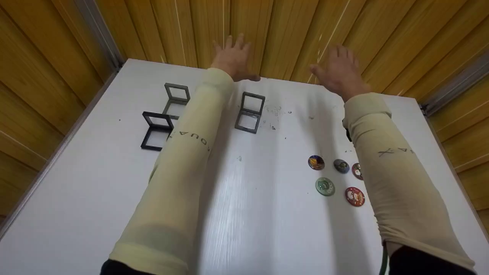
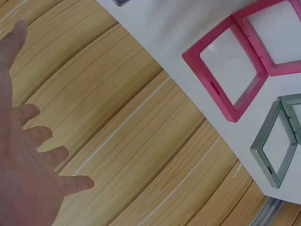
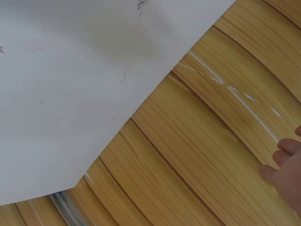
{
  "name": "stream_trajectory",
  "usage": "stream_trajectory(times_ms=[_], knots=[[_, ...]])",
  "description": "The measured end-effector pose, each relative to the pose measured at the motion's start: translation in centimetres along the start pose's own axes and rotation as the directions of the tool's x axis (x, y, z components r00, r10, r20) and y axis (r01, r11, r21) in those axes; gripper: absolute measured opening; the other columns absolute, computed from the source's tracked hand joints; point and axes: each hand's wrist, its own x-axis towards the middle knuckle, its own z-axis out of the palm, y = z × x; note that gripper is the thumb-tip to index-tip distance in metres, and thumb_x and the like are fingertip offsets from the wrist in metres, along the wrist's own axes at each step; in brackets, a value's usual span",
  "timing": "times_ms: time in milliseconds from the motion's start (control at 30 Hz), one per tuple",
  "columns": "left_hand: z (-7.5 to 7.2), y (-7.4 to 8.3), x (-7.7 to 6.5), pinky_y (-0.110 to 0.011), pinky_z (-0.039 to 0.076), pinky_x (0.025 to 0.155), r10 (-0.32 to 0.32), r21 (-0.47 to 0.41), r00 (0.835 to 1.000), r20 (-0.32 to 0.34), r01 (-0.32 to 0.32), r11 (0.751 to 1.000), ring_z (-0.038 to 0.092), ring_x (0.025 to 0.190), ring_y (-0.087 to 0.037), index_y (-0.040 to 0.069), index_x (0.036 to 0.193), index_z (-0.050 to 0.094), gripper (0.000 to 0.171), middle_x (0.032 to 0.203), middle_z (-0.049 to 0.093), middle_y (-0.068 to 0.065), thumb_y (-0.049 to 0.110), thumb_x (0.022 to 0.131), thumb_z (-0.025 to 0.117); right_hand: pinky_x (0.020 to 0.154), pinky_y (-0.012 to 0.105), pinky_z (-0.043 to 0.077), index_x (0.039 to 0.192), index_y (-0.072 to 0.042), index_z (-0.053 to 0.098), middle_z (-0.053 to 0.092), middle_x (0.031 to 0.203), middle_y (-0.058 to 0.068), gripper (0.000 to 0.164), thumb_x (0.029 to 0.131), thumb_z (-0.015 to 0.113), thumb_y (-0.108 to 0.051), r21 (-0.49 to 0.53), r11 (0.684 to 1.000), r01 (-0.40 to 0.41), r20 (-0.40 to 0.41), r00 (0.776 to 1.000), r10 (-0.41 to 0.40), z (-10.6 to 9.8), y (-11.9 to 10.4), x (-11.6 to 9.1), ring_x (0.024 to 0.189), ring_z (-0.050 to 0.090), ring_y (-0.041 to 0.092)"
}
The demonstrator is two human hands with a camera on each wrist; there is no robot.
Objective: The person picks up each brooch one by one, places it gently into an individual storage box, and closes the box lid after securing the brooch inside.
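Head: L hand (image 1: 233,61) spread, nothing held; nearest grey frame (image 1: 251,112) on table (image 1: 290,229) just bodyward, long axis fore-aft, closer to L than R hand (image 1: 342,74), also spread, nothing held. L wrist: pink frame (image 2: 252,44) apart from hand. R wrist: part of hand, no frame.
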Motion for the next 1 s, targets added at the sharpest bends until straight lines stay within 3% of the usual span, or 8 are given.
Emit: stream_trajectory(times_ms=[233,400,600,733,867,1000], knots=[[0.4,-0.2,0.2,-0.068,0.003,0.123,0.036,0.017,0.999,0.017,-0.037,0.999,0.002,0.161,-0.040,0.013,0.172,0.011,0.118,0.177,-0.001,-0.015,0.059,0.088,0.082,0.127,0.058,0.011,0.164,0.010,0.009,0.009,0.170,0.032,0.089,0.111,0.047,-0.050,0.041,0.999,0.007,0.037,0.999,-0.008,0.3,0.1,0.0,0.158,0.008,0.046],[0.9,-0.4,0.2,-0.067,0.008,0.123,0.062,0.003,0.998,0.027,-0.062,0.998,0.011,0.161,-0.040,0.009,0.170,0.022,0.111,0.176,0.016,-0.016,0.048,0.088,0.086,0.126,0.058,0.017,0.165,0.009,0.012,0.011,0.170,0.032,0.086,0.110,0.049,-0.047,0.078,0.997,0.003,0.082,0.997,-0.009,0.3,0.1,-0.1,0.157,0.013,0.047],[1.4,-0.3,-0.1,-0.056,0.028,0.123,0.051,-0.015,0.997,0.056,-0.051,0.999,0.039,0.148,-0.036,0.004,0.160,0.042,0.091,0.159,0.047,-0.016,0.040,0.089,0.088,0.124,0.061,0.023,0.165,0.008,0.016,0.017,0.170,0.031,0.082,0.110,0.050,-0.042,0.115,0.993,-0.013,0.112,0.994,0.000,0.4,0.2,-0.4,0.154,0.022,0.048],[1.6,0.1,-0.4,-0.046,0.045,0.114,0.032,-0.050,0.997,0.076,-0.029,0.998,0.053,0.131,-0.033,0.002,0.148,0.058,0.069,0.144,0.059,-0.016,0.033,0.093,0.086,0.117,0.061,0.036,0.162,0.007,0.028,0.036,0.161,0.031,0.072,0.109,0.056,-0.034,0.135,0.991,0.002,0.128,0.992,-0.020,0.3,0.1,-0.8,0.143,0.040,0.049],[1.8,0.7,-0.5,-0.041,0.054,0.103,0.031,-0.118,0.995,0.098,-0.020,0.993,0.062,0.115,-0.029,0.004,0.138,0.069,0.050,0.132,0.067,-0.015,0.023,0.095,0.084,0.112,0.062,0.042,0.155,0.007,0.043,0.049,0.151,0.030,0.058,0.108,0.059,-0.023,0.127,0.990,0.060,0.130,0.989,-0.076,0.1,-0.1,-1.2,0.135,0.048,0.048],[2.5,1.2,-0.5,-0.038,0.057,0.097,0.055,-0.195,0.994,0.097,-0.035,0.980,0.065,0.104,-0.026,0.003,0.132,0.074,0.040,0.126,0.071,-0.014,0.015,0.095,0.083,0.109,0.063,0.045,0.148,0.010,0.050,0.053,0.144,0.032,0.050,0.106,0.061,-0.013,0.126,0.986,0.113,0.114,0.985,-0.128,0.3,0.0,-1.8,0.129,0.052,0.049]])
